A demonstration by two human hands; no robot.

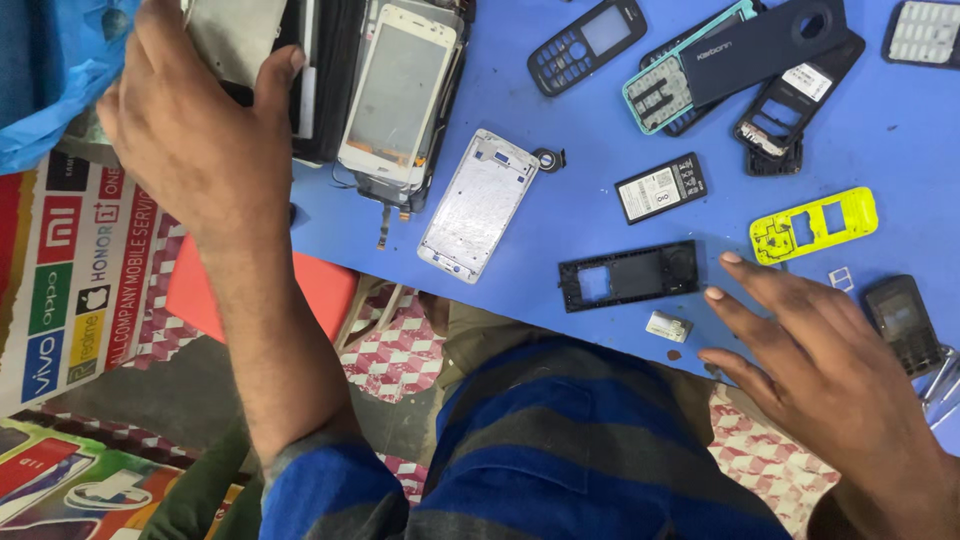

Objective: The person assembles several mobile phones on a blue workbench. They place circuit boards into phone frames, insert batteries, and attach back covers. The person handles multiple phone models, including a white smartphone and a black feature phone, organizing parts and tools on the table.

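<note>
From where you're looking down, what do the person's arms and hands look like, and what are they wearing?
Both hands are bare: no gloves, rings or watch show on the left hand or the right hand. The left forearm is uncovered up to a pushed-up sleeve, striped blue and grey like the shirt.

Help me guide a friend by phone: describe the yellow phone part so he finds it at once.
On the blue table, look toward the right side, just beyond the fingertips of the right hand. The yellow phone frame lies flat there. It is the only bright yellow piece, with cut-out openings, among black and grey parts.
</note>
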